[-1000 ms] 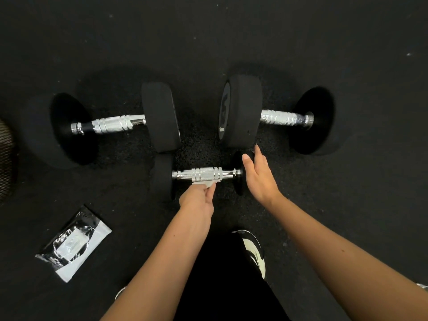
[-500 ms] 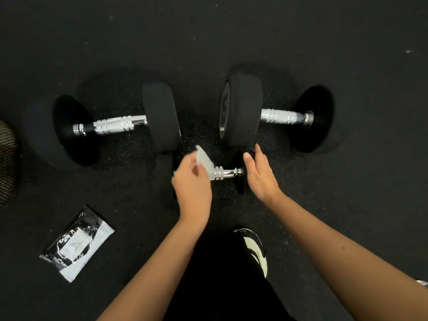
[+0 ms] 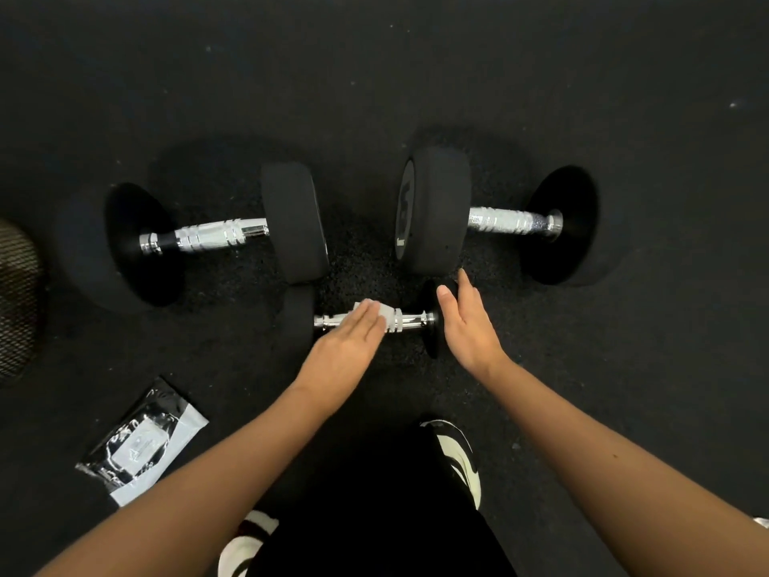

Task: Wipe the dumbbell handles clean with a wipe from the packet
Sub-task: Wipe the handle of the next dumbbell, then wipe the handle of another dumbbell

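Note:
A small dumbbell (image 3: 410,320) with a chrome handle lies on the dark floor just in front of me. My left hand (image 3: 347,343) lies flat over the handle's left half, fingers straight, pressing a white wipe (image 3: 385,315) onto the metal; only the wipe's edge shows past my fingertips. My right hand (image 3: 468,326) rests with straight fingers against the dumbbell's right end weight. Two bigger dumbbells lie behind: one at the left (image 3: 216,235), one at the right (image 3: 507,220). The black and white wipe packet (image 3: 141,443) lies on the floor at the lower left.
Black rubber floor (image 3: 374,97) stretches all around. A mesh-patterned object (image 3: 16,301) sits at the left edge. My shoes (image 3: 457,456) and dark shorts fill the bottom centre.
My left hand had lifted the wipe above the handle; now it has come down flat and presses the wipe on the handle. My right hand has stayed at the end weight.

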Demonstrator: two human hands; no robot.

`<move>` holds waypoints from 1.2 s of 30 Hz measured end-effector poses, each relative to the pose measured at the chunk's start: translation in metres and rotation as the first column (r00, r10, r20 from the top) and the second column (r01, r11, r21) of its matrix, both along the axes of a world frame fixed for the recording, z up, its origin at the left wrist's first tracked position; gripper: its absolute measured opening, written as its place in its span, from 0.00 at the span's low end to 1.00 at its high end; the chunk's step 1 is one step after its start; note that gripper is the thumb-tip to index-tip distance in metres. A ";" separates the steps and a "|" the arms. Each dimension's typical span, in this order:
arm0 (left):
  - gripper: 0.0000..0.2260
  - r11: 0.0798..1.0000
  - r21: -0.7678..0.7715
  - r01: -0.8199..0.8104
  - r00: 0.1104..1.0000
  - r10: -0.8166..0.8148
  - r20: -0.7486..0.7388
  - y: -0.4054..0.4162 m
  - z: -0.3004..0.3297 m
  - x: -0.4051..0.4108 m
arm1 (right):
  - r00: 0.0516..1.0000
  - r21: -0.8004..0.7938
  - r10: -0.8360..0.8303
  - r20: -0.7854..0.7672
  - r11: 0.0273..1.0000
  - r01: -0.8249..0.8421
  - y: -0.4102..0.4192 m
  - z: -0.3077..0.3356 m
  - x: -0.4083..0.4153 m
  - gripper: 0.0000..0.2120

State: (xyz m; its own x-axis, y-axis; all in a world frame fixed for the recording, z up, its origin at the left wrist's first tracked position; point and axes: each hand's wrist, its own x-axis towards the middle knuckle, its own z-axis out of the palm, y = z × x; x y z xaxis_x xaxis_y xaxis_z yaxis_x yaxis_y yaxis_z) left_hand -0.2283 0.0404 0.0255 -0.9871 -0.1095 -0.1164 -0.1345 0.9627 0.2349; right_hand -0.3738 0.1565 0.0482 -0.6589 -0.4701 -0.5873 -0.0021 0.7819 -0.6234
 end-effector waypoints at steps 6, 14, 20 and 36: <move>0.20 0.995 0.061 0.077 0.997 -0.076 -0.011 0.016 -0.001 -0.017 | 1.000 0.007 -0.031 0.001 0.999 0.031 -0.001 0.002 0.001 0.29; 0.17 0.964 -0.004 0.267 0.947 -0.263 -0.184 0.012 -0.019 -0.006 | 1.000 0.017 0.011 0.014 1.000 -0.011 0.000 0.004 0.000 0.29; 0.15 0.940 -0.018 0.341 0.924 -0.339 -0.177 -0.011 -0.009 0.003 | 0.999 0.026 0.013 0.046 1.000 -0.014 0.000 0.008 -0.001 0.30; 0.09 -0.290 0.831 -0.475 0.682 0.475 0.556 -0.006 0.120 -0.106 | 0.731 -0.309 -0.089 0.676 0.867 0.391 0.010 0.116 -0.059 0.18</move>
State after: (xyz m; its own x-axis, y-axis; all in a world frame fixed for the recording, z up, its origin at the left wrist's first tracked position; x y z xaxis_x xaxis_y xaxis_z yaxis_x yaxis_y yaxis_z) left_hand -0.3339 0.0340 0.1458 -0.6857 -0.3408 -0.6432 -0.4185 -0.5384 0.7314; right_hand -0.4327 0.1660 0.1638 -0.3375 -0.6366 -0.6934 0.6528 0.3724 -0.6597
